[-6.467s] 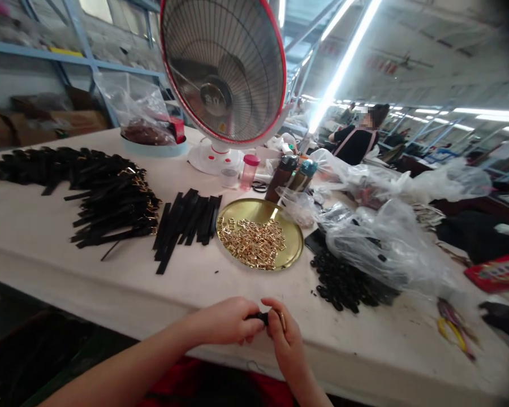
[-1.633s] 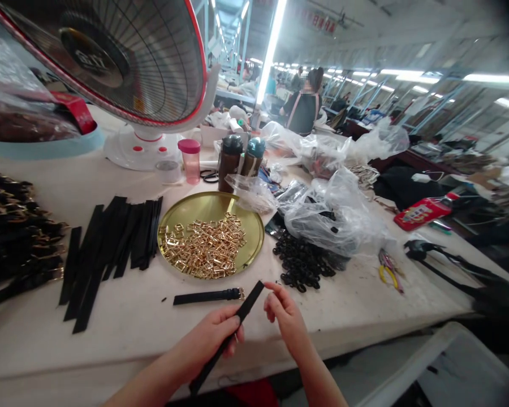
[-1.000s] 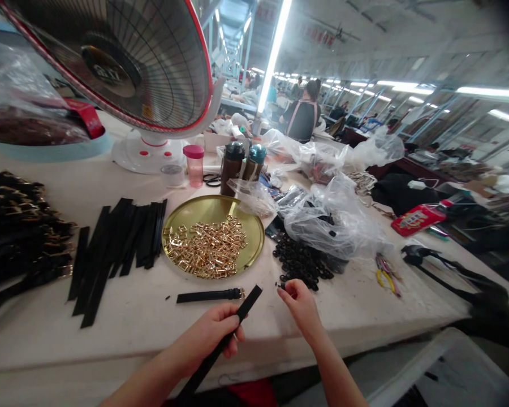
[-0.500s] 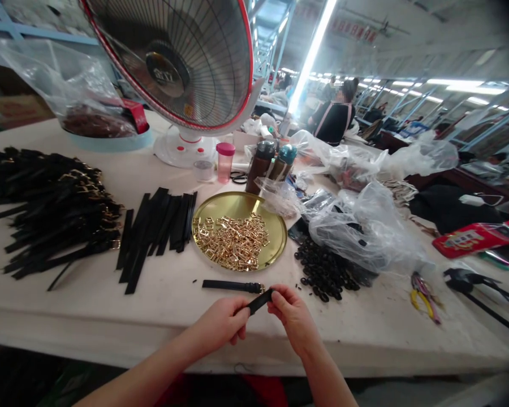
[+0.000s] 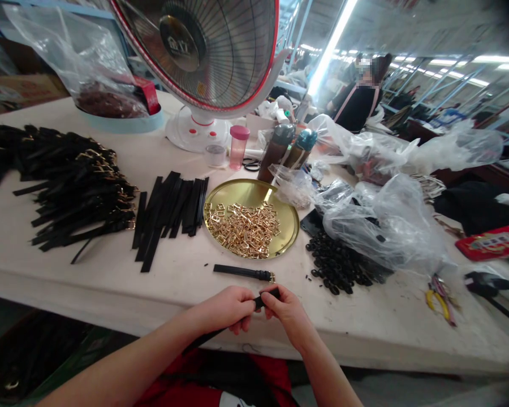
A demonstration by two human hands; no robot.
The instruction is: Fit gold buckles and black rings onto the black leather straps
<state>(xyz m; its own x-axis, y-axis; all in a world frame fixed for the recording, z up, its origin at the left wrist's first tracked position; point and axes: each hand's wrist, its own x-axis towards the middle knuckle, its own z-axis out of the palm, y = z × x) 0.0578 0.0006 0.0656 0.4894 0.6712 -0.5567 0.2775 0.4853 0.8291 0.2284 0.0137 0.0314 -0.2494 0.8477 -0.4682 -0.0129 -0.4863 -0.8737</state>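
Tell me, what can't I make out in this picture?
All in the head view:
Black strap: one stretch is hidden by the left hand, another by the thumb of the right hand.
Gold buckles: too small and heaped to count.
Fan: its top is cut off by the upper edge.
Red packet: its end is cut off by the right edge.

Left grip [image 5: 231, 308] and right grip [image 5: 286, 310] pinch black strap [image 5: 259, 302], partly hidden, possibly folded.

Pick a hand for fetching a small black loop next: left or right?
Right hand, probably: it sits nearer the small black loops than the left hand. Both grip the black strap.
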